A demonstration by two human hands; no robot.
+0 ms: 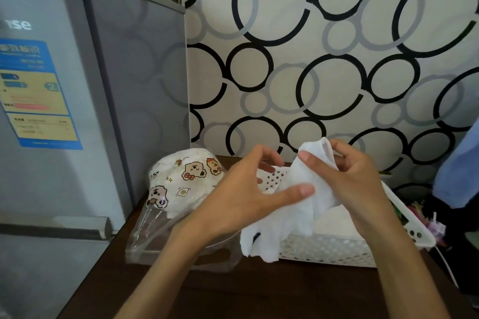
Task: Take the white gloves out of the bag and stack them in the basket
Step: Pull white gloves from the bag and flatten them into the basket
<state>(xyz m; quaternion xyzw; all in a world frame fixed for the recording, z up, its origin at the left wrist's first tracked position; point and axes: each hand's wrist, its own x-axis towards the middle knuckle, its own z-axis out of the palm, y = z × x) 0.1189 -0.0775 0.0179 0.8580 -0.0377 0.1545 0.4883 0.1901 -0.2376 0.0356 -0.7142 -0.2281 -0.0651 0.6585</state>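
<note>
A white glove [298,204] hangs above the near left corner of the white perforated basket [326,251], its fingers drooping over the rim. My right hand [355,179] pinches the glove's cuff from the right. My left hand [243,194] reaches in from the left, thumb pressed against the glove's middle, fingers curled behind it. A clear plastic bag [181,184] printed with cartoon bears lies left of the basket, bulging with more white gloves. White cloth lies inside the basket behind the glove.
All of this sits on a dark wooden table [259,292]. A grey fridge [64,111] stands close on the left. A circle-patterned wall [324,59] rises behind the table. Blue cloth [458,171] and small clutter sit at the right edge.
</note>
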